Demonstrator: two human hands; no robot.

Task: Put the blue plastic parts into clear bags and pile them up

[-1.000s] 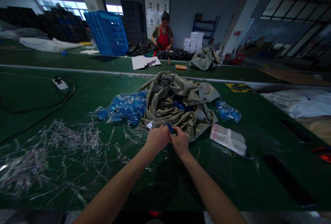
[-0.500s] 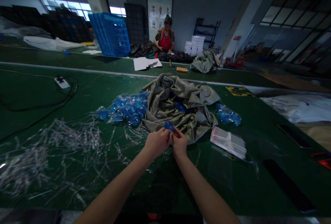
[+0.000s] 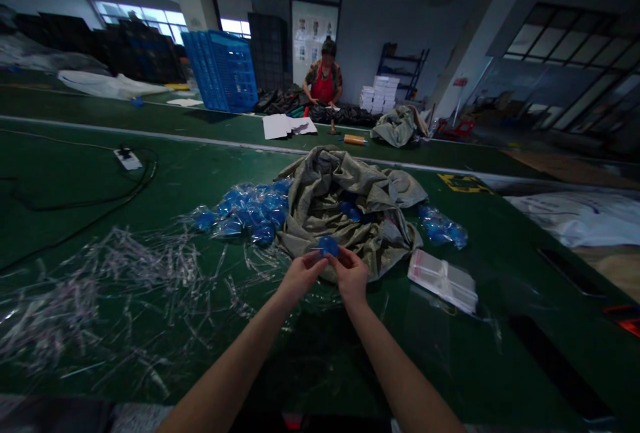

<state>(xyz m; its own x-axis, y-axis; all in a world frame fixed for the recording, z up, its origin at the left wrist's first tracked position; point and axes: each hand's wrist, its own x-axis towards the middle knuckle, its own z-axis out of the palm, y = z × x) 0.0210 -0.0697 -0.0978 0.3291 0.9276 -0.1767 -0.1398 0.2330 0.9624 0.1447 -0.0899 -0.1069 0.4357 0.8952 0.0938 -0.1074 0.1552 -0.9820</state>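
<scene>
A small, round blue piece (image 3: 329,246) is raised between my two hands, in front of the sack. My right hand (image 3: 352,277) pinches its lower right edge between thumb and fingers. From the other side, my left hand (image 3: 303,277) is closed at its lower left edge, thumb close to the right thumb. Right behind them lies a crumpled grey-green woven sack (image 3: 313,213), its mouth open with more blue pieces (image 3: 349,210) inside. Blue pieces in clear wrapping (image 3: 250,210) are heaped left of the sack, and a smaller wrapped group (image 3: 443,226) lies to its right.
Thin clear plastic strips (image 3: 145,263) are strewn across the left of the green table (image 3: 200,166). A bundle of clear bags (image 3: 443,280) lies at right, near a dark flat strip (image 3: 560,366). A power strip (image 3: 127,158) trails cables. Across the tables, another person (image 3: 324,83) works.
My left hand has opened out slightly and shifted left, its fingers less curled. The blue piece now shows more of its round face. The whole view has tilted a little.
</scene>
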